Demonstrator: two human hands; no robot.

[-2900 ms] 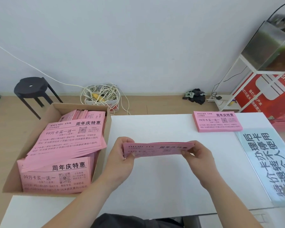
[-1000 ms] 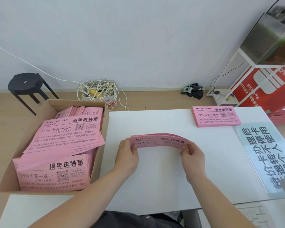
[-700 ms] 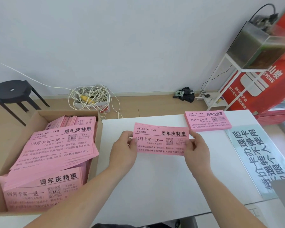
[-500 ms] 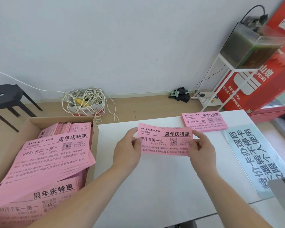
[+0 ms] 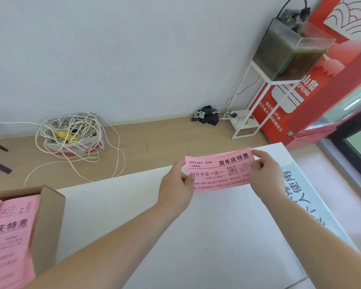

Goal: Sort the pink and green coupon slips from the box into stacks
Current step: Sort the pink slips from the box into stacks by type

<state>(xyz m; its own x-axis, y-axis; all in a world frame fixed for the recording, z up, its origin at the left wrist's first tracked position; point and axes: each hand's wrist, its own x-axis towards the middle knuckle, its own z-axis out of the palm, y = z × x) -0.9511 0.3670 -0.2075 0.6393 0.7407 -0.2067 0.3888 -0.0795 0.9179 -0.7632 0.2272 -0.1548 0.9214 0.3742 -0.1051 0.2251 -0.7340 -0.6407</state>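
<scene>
Against the worktop's near left edge the cardboard box (image 5: 50,226) stands open, with loose pink slips (image 5: 8,236) heaped inside. The worktop (image 5: 217,247) lies bare across its middle, and a pale blue sign (image 5: 296,197) lies flat along its right edge. At the far right corner the left hand (image 5: 176,184) and right hand (image 5: 265,174) each pinch one end of a pink bundle (image 5: 219,174), print up. Beyond, a cable coil (image 5: 71,134) sits on the floor. Half a second ago the bundle was nearer the middle; it now hides the stack that lay at that corner.
</scene>
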